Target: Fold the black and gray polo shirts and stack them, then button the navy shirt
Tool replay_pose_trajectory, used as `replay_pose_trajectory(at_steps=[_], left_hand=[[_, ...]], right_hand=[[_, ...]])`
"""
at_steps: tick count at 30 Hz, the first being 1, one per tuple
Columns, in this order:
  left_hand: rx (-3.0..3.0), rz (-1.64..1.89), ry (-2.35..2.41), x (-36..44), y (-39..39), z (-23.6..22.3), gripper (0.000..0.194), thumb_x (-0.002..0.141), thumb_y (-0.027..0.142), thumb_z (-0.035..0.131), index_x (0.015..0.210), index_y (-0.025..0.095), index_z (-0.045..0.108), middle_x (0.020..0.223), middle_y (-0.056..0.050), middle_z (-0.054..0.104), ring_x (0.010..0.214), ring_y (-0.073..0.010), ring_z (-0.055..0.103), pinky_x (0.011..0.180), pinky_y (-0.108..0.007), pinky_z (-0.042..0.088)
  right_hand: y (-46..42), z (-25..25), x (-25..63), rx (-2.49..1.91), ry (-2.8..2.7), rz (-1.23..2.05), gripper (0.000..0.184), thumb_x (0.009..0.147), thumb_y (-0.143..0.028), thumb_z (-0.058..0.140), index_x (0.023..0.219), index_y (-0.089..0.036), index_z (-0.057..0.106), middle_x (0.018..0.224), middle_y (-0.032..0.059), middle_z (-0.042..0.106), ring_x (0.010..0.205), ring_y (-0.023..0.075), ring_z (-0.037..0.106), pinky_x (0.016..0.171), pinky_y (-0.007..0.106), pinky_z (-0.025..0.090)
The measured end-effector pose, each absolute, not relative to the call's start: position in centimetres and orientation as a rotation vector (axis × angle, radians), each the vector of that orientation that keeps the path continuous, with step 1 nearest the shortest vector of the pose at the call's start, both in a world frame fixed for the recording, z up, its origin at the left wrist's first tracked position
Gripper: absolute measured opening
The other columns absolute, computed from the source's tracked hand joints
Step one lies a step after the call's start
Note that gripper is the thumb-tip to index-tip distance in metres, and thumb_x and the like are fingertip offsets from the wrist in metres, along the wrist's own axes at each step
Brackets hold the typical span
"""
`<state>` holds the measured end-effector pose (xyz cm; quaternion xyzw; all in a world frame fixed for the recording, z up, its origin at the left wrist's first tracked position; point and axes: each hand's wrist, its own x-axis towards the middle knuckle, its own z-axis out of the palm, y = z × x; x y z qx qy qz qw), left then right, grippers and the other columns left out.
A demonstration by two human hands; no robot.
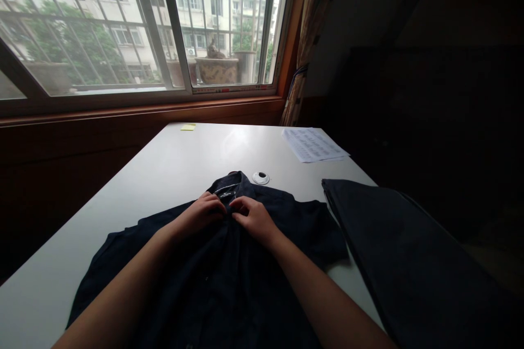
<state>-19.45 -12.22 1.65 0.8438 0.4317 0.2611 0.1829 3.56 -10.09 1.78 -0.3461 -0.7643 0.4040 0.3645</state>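
Note:
A dark navy short-sleeved shirt [221, 283] lies spread on the white table [135, 180], its collar [245, 182] pointing away from me. Just below the collar, my left hand [207, 209] pinches the left edge of the shirt's front opening. Facing it, my right hand [254, 219] has thumb and forefinger closed on the other edge of the placket. The two hands are a small gap apart. Any button between the fingertips is hidden or too small to make out. A label shows inside the neck.
Folded dark trousers or similar cloth [393, 240] lie along the right edge. A round white object with a black spot [261, 178] sits beyond the collar. Printed sheets [313, 144] rest far right, yellow sticky notes [188, 127] far left. A barred window [221, 27] stands behind.

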Motion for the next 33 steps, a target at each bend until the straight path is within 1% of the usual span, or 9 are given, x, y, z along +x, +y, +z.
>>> replay_pose_trajectory(at_steps=[3,6,12,19,24,30,33], left_hand=[[2.37,0.791,1.25,-19.3,-12.3,1.7,0.006,0.091,0.025,0.068,0.095,0.023,0.073,0.092,-0.004,0.071,0.094,-0.0212,0.059,0.086,-0.033,0.047],[2.352,0.849,1.28,-19.3,-12.3,1.5,0.006,0.09,0.024,0.069,0.094,0.022,0.073,0.09,-0.003,0.072,0.091,-0.0205,0.061,0.085,-0.032,0.048],[2.346,0.916,1.331,-19.1,-12.2,1.3,0.004,0.089,0.023,0.07,0.091,0.021,0.073,0.086,-0.003,0.071,0.085,-0.019,0.064,0.079,-0.031,0.048],[2.341,0.936,1.343,-18.7,-12.5,1.8,0.004,0.087,0.018,0.07,0.089,0.021,0.072,0.084,-0.002,0.07,0.084,-0.0186,0.063,0.079,-0.03,0.048],[2.389,0.937,1.316,-18.8,-12.4,1.4,0.002,0.089,0.02,0.069,0.09,0.022,0.071,0.084,-0.002,0.07,0.084,-0.0187,0.061,0.08,-0.031,0.047],[2.457,0.942,1.293,-18.7,-12.2,1.0,0.002,0.091,0.023,0.068,0.092,0.022,0.069,0.085,-0.002,0.071,0.084,-0.0193,0.06,0.082,-0.033,0.045],[2.475,0.963,1.282,-18.6,-12.2,0.9,0.002,0.092,0.023,0.067,0.093,0.022,0.068,0.085,-0.002,0.071,0.084,-0.0193,0.059,0.081,-0.032,0.046]], right_hand=[[-10.5,1.7,3.0,-0.934,-1.901,1.039,0.03,0.074,-0.011,0.065,0.101,-0.023,0.071,0.091,0.0001,0.072,0.084,0.0178,0.067,0.08,0.031,0.052],[-10.9,1.7,2.6,-0.984,-1.783,1.098,0.031,0.075,-0.015,0.068,0.105,-0.023,0.069,0.089,0.0,0.071,0.083,0.0182,0.068,0.08,0.031,0.054],[-11.3,1.4,2.2,-0.969,-1.704,1.162,0.031,0.075,-0.017,0.069,0.105,-0.023,0.069,0.089,0.001,0.072,0.084,0.0193,0.07,0.08,0.032,0.056],[-11.5,1.7,2.1,-0.971,-1.681,1.181,0.029,0.075,-0.015,0.067,0.102,-0.023,0.07,0.089,0.0009,0.074,0.086,0.0192,0.071,0.081,0.032,0.056],[-11.5,1.7,2.2,-0.973,-1.711,1.14,0.031,0.076,-0.013,0.064,0.105,-0.024,0.07,0.09,0.0004,0.074,0.085,0.0189,0.072,0.081,0.032,0.056],[-11.3,1.2,2.2,-0.969,-1.787,1.015,0.034,0.075,-0.009,0.062,0.104,-0.025,0.071,0.094,0.0006,0.074,0.089,0.0189,0.071,0.085,0.033,0.055],[-11.2,1.2,2.2,-0.944,-1.781,1.052,0.032,0.076,-0.01,0.063,0.103,-0.024,0.071,0.094,0.0008,0.074,0.088,0.0184,0.071,0.084,0.032,0.055]])
